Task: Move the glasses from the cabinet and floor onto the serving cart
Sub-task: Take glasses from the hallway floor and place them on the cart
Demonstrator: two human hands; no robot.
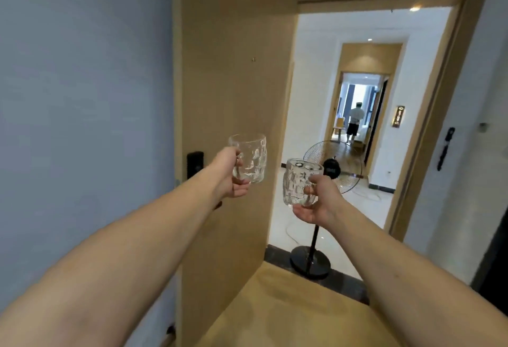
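I hold two clear dimpled glass mugs out in front of me at chest height. My left hand (229, 174) grips the handle of the left mug (251, 158), which is upright in front of the open wooden door. My right hand (320, 199) grips the handle of the right mug (298, 181), also upright, a little lower and nearer the doorway. No cabinet or serving cart is in view.
An open wooden door (233, 85) stands on the left beside a grey wall. A black standing fan (330, 170) stands in the doorway on its round base (310, 262). A person (354, 124) stands far down the corridor. Wooden floor lies below me.
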